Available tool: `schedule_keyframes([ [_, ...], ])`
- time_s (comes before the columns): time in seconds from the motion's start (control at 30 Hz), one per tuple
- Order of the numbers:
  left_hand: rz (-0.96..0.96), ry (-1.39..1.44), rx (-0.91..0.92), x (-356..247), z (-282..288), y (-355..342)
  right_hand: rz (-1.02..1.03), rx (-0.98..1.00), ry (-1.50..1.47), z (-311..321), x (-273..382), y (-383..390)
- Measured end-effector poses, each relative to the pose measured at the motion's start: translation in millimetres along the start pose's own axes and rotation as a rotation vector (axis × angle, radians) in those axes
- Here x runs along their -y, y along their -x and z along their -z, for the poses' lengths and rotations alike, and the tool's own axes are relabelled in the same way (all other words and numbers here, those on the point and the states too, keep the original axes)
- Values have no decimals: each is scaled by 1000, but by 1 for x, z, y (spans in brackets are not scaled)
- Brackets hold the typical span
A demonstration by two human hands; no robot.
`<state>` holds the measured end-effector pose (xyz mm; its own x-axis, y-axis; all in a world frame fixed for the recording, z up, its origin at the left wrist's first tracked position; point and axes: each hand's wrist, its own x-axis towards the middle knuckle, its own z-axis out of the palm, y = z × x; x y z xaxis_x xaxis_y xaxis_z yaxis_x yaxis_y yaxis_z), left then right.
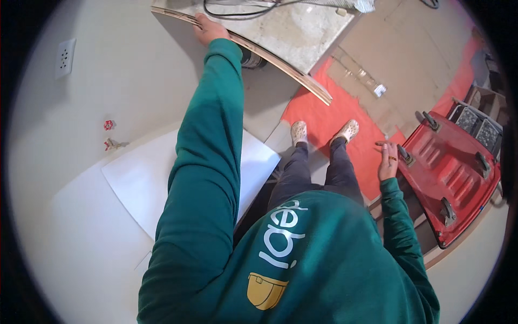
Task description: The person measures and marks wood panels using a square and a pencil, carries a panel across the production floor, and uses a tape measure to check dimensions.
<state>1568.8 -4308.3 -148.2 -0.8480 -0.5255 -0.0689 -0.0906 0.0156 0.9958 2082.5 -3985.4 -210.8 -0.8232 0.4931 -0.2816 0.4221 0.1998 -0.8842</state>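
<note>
My left hand (211, 31) grips the edge of a stack of thin wooden panels (278, 69) at the top, which lies along the front of a pale, stained slab (294, 29) with a black cable on it. A dark cylindrical object (253, 59) shows partly beneath the panels. My right hand (388, 159) hangs with fingers apart and nothing visible held, beside a caster of an upturned red plastic platform (442, 178) at the right.
A white sheet (129, 183) lies at the left, near two red-handled valves (108, 127) and a wall socket (65, 58). Red floor covering (310, 105) is under my feet, with cardboard (404, 48) beyond. Metal items and boxes (475, 121) crowd the right edge.
</note>
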Motion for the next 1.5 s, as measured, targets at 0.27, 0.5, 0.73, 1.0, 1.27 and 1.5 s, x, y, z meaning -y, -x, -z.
schedule_keyframes([
  [0.27, 49, 16, 36, -3, -12, 11, 62, -12, -200, -78, 78, -13],
  [0.5, 129, -205, 41, -11, 0, 4, 96, 122, -5, -91, 76, -1],
  [0.73, 90, -287, 26, -32, -5, 22, 59, 263, 68, -43, 31, 12],
  [1.0, -6, -309, -56, 11, 24, -37, 376, 402, 130, -48, 137, -73],
  [1.27, -91, -267, -16, 44, 28, -58, 571, 390, 338, -102, 198, -103],
  [1.5, -60, 139, -78, 38, 6, -32, 581, 391, 550, -111, 213, -106],
])
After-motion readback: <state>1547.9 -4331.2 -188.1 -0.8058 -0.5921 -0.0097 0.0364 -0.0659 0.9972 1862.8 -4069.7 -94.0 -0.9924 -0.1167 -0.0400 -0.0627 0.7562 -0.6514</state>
